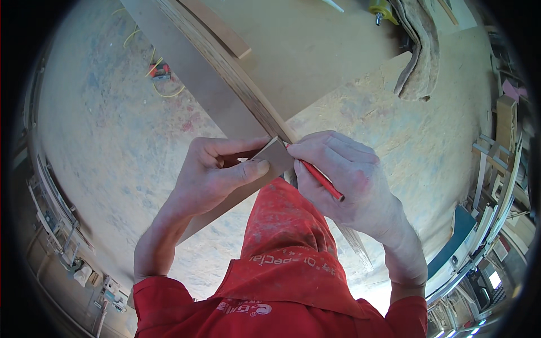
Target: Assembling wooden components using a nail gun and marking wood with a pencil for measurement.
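Observation:
My left hand [217,176] grips a narrow flat strip of brown board [273,156] near its end, thumb on top and fingers behind it. The strip slants down to the lower left, passing behind my wrist. In my right hand [350,176] is a red pencil [322,180], its front end close to the strip's end; whether the tip touches cannot be made out. Just beyond both hands is the near end of a long layered wooden board [239,84], which runs away to the upper left.
A short wooden strip [228,36] lies on the brown worktop [304,62]. A folded, dusty cloth [420,62] and a yellow air tool [383,12] are at the far right. On the dusty floor sits a red tool [160,71] with a yellow cord.

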Motion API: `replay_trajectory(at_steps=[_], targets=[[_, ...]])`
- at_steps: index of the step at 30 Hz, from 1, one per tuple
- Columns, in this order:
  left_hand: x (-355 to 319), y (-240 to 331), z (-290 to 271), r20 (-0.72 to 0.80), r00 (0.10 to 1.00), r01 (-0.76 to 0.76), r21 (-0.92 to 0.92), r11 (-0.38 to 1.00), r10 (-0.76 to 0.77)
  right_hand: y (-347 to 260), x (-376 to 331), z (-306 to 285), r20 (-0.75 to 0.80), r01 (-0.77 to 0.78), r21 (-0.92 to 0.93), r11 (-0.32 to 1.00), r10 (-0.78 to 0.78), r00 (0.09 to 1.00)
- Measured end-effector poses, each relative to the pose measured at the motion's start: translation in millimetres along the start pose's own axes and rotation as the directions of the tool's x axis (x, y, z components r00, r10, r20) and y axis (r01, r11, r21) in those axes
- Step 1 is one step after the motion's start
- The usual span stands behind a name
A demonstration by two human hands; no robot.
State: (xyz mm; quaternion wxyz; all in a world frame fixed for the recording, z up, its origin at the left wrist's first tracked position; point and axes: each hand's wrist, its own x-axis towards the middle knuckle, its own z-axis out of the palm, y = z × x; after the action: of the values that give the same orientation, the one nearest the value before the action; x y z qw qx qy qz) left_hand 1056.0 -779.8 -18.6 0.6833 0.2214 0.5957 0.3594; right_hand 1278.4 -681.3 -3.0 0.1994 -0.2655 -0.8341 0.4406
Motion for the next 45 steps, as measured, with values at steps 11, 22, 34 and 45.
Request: replay_trajectory(at_steps=[11,22,34,45], targets=[[-28.2,-33.5,58.6,0.012,0.998,0.067,0.0,0.998,-0.067,-1.8,-74.9,-13.2,0.014,-0.027,0.039,0.999,0.026,1.0],[-53.5,-66.5,110.9,0.047,0.994,0.102,-0.038,0.994,-0.1,-7.7,-146.9,-25.0,0.022,-0.066,0.034,0.997,0.065,0.998],[-62.4,-82.3,131.3,0.054,0.993,0.109,0.005,0.994,-0.109,-6.9,-179.7,-27.1,-0.02,-0.138,0.09,0.986,0.141,0.99],[-63.4,-80.1,135.7,0.054,0.989,0.14,-0.013,0.99,-0.139,-6.7,-181.8,-26.0,-0.04,-0.058,0.034,0.998,0.059,0.997]])
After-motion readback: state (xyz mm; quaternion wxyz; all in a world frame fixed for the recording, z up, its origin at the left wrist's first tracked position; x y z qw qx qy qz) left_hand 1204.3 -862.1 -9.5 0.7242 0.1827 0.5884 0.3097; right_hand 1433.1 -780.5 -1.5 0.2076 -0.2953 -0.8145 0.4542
